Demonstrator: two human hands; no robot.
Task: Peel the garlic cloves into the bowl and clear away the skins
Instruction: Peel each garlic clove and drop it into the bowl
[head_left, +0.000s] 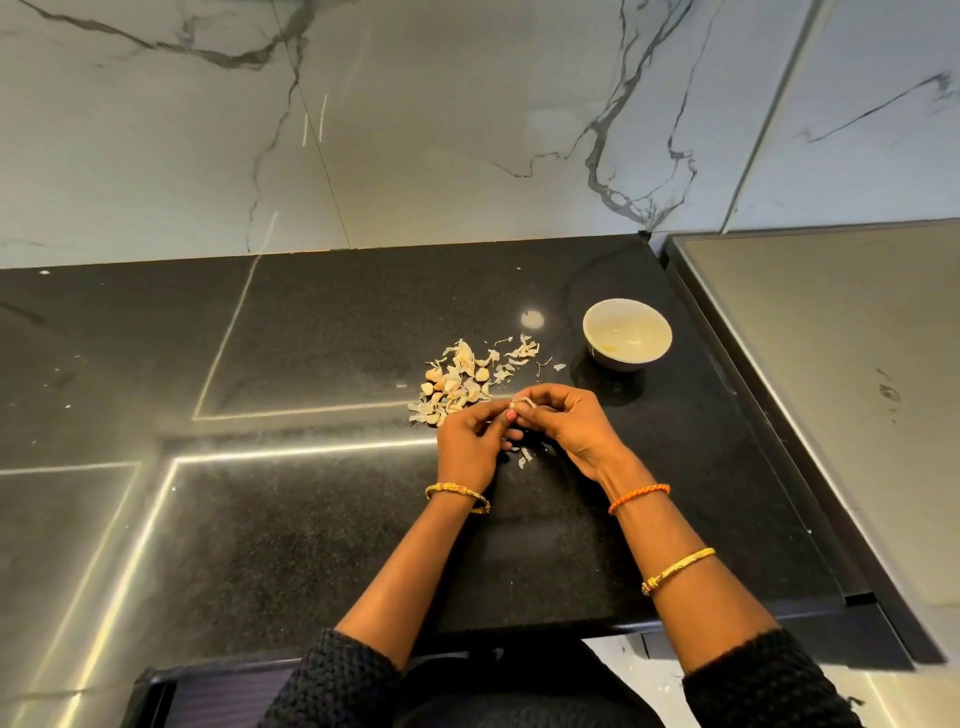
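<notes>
My left hand (470, 447) and my right hand (563, 423) meet over the black counter and both pinch one garlic clove (521, 404), with a strip of skin sticking up from it. Just beyond my left hand lies a pile of garlic cloves and papery skins (462, 382). A few loose skins (524, 457) lie on the counter under my hands. A white bowl (627, 332) stands to the right of the pile, beyond my right hand; inside it I make out only a small yellowish bit.
The black stone counter (311, 338) stretches left and toward me, backed by a marble wall (415, 130). A grey raised surface with a dark frame (841, 364) borders the counter on the right. The counter's front edge is near my elbows.
</notes>
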